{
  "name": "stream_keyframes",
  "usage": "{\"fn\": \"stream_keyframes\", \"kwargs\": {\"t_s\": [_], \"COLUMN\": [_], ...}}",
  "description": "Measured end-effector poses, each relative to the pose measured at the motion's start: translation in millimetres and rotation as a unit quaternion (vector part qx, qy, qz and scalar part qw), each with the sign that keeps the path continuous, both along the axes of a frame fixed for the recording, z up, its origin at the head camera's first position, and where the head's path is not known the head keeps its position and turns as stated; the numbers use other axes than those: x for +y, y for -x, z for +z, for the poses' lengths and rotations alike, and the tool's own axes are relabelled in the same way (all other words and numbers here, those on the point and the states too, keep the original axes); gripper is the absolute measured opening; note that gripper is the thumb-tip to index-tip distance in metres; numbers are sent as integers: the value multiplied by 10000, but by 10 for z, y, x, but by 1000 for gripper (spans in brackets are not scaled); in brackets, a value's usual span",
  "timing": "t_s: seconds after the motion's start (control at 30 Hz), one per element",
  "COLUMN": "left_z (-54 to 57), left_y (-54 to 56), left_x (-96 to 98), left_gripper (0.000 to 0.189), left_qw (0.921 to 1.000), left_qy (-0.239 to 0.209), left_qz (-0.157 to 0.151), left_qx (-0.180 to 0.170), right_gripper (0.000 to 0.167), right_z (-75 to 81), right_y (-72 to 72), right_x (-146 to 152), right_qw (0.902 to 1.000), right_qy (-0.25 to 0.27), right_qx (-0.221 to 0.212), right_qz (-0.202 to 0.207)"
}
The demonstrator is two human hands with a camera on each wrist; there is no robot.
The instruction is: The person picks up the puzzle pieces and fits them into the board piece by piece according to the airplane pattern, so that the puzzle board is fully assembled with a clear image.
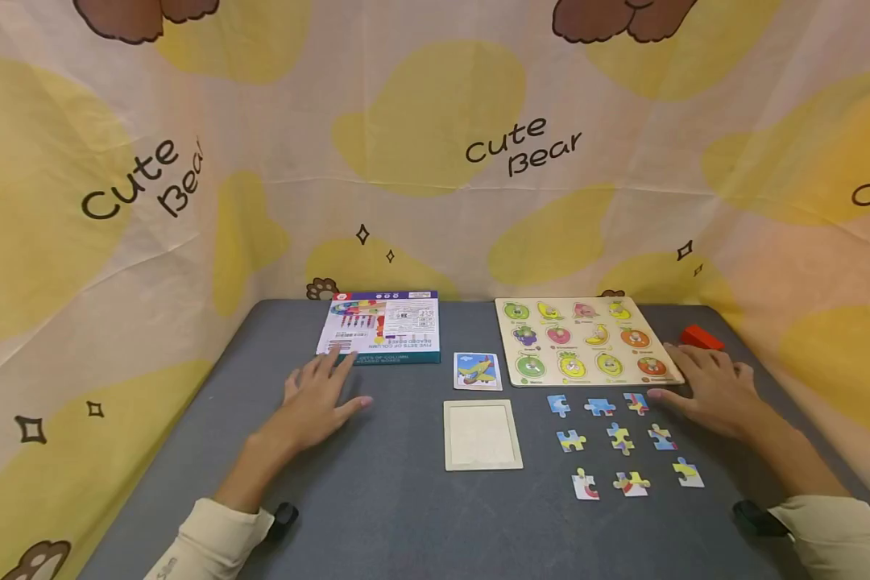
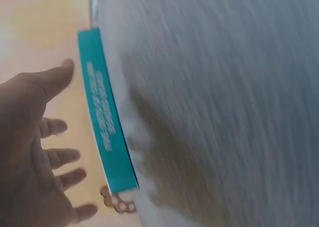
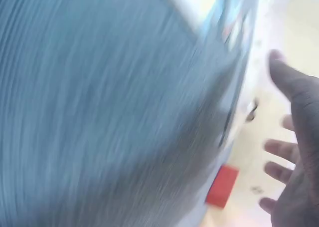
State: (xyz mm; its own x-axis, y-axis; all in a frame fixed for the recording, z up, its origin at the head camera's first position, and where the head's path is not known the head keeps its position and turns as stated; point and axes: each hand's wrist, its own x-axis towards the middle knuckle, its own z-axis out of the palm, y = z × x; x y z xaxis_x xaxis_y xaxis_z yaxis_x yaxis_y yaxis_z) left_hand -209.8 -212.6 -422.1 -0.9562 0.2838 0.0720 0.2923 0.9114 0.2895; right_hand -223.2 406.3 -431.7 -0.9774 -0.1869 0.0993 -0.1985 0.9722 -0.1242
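My left hand (image 1: 315, 412) hovers with spread fingers just in front of a flat boxed set (image 1: 406, 326) with a teal side; nothing is in its grasp. In the left wrist view the box's teal side (image 2: 107, 112) shows beyond the thumb. At the right, my right hand (image 1: 718, 393) is held out with loose fingers, empty, near the corner of a wooden fruit puzzle board (image 1: 507, 346). Several loose jigsaw pieces (image 1: 621, 440) lie in rows left of and below it. A shallow wooden puzzle tray (image 1: 448, 439) sits mid-table, below an airplane picture card (image 1: 478, 370).
Behind the right hand lies a red block (image 1: 702, 337), also seen in the right wrist view (image 3: 223, 186). The grey table (image 1: 391, 515) ends at a patterned cloth (image 1: 420, 161) at the back and sides. The right wrist view is blurred.
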Motion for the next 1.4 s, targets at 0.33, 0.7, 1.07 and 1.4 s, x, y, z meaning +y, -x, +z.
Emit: {"fn": "stream_keyframes", "kwargs": {"t_s": [0.33,0.7,1.07,1.4], "left_z": [8,-39,-81,-132], "left_y": [-191,-276,-282,-276], "left_x": [545,958,1087,1094], "left_gripper": [76,86,94,91], "left_qw": [9893,9776,9759,9759], "left_qy": [-662,-785,-657,-432], "left_qz": [-827,-1305,-1394,-1505], "left_qx": [-1007,-1455,-1548,-1522], "right_gripper": [68,41,32,21], "right_z": [48,21,-45,-52], "right_y": [-39,-8,34,38], "right_x": [-679,-1200,-1357,-1378], "right_qw": [9938,9731,9755,9804], "right_qy": [693,1635,1378,1277], "right_qx": [-83,-654,-675,-643], "right_qz": [869,1487,1580,1357]}}
